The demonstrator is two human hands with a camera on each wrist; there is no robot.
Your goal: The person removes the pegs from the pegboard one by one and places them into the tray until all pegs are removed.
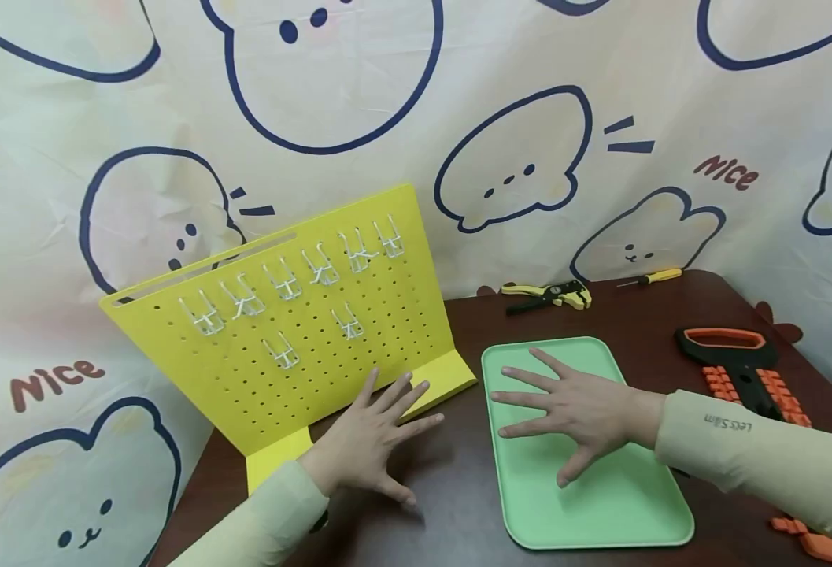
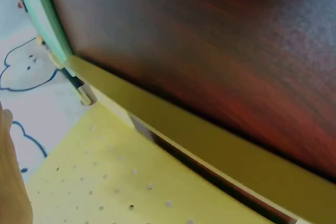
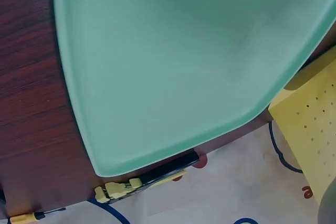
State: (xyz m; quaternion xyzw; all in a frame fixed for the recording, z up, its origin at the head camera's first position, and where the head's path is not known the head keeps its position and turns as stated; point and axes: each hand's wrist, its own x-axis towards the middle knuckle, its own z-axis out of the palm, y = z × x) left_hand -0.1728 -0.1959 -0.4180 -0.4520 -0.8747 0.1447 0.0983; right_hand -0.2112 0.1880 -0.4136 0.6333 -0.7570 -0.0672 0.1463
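In the head view my left hand [image 1: 373, 437] is spread with straight fingers over the dark table, just in front of the yellow pegboard [image 1: 387, 346]. My right hand [image 1: 578, 405], fingers also spread, is above the green tray [image 1: 600, 512]; whether it touches the tray I cannot tell. Neither hand holds anything. Several white wire hooks [image 1: 323, 272] hang on the pegboard, most along its upper part and two lower down. In the right wrist view the tray [image 3: 157, 93] shows a bare surface. Part of the left hand [image 2: 10, 177] edges into the left wrist view.
Behind the tray lie yellow-and-black wire strippers [image 1: 550, 295] and a yellow-handled screwdriver [image 1: 660, 276]. A black and orange tool holder [image 1: 734, 358] stretches along the right side, partly under my right sleeve. A patterned cloth [image 1: 515, 63] hangs behind the table [image 1: 472, 323].
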